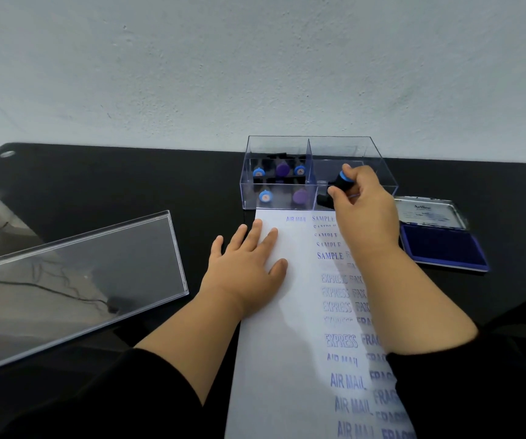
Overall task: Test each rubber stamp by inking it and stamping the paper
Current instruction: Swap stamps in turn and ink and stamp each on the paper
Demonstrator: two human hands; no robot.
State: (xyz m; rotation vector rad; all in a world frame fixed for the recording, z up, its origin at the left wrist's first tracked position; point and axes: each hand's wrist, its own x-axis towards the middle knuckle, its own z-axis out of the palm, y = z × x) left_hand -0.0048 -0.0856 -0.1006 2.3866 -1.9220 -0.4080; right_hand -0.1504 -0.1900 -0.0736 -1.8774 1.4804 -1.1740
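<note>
At the far left a clear plastic lid lies flat and askew on the black worktop, apart from everything else. Next comes the left hand, spread wide and pressed palm-down on the left part of the paper, holding nothing. The paper is a long white strip that runs from the near edge up to the clear box, its far end touching the box's front wall. Its right part is covered with blue prints: AIR MAIL, SAMPLE, EXPRESS, and others half hidden under the right forearm.

The box is split by a divider. The left compartment holds five stamps, three with blue tops and two with purple tops. Over the right compartment the right hand is closed round a black stamp with a blue ring, tilted, its base low near the front wall; whether it touches the box floor I cannot tell.

Furthest right, just beside the box and the paper, an ink pad lies open, the blue pad nearest, the lid folded back behind it.
</note>
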